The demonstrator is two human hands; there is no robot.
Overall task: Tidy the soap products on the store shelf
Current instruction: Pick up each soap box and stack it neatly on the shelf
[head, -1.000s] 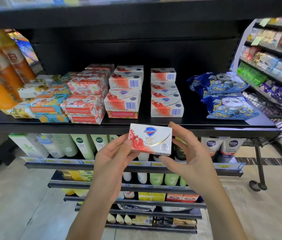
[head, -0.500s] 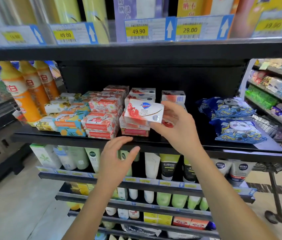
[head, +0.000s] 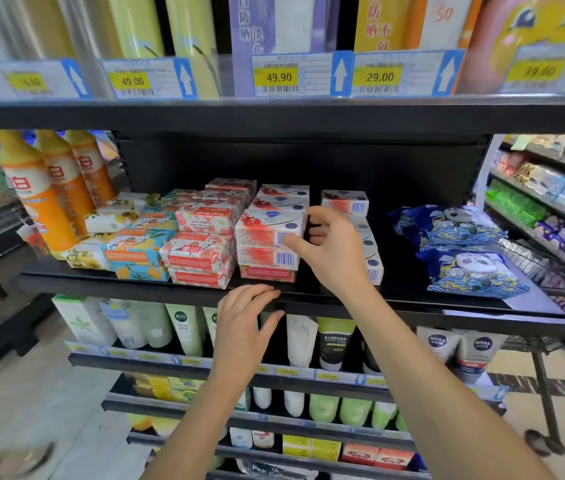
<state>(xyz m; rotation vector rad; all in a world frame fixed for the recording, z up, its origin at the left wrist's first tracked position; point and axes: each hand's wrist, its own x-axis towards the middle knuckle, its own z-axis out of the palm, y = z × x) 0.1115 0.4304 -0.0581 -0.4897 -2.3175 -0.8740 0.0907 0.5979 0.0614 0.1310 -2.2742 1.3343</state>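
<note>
So the white-and-red cardboard soap box (head: pixel 270 226) with the blue shield logo sat on top of a stack of matching red-and-white boxes (head: pixel 267 259), just left of the right hand (head: pixel 329 247). That hand was pinching it: thumb pressed on the barcode face, fingers curled round the right-hand end. The left hand (head: pixel 243 327) was doing nothing much, lying flat with its straight fingers on the front lip of the black metal shelf (head: pixel 135 282), well below and left of the right one.

Handling-wise I'd guess it's an easy one: light, stiff carton with a hard bar inside, so it shouldn't squash. The printed card looked glossy (probably a bit slippy), and the corners would likely dent if knocked. Best hold is what the hand had, across the short ends, or thumb on front and fingers behind.

What I couldn't make out:
- The neighbouring pile of similar barcoded soap boxes (head: pixel 345 202) was mostly behind the right hand, so no count.
- The fingertips on the far side of the box were hidden.
- Whether the top box sat square on the one under it was hard to judge.
- The back of the shelf beyond both hands was just dark.
</note>
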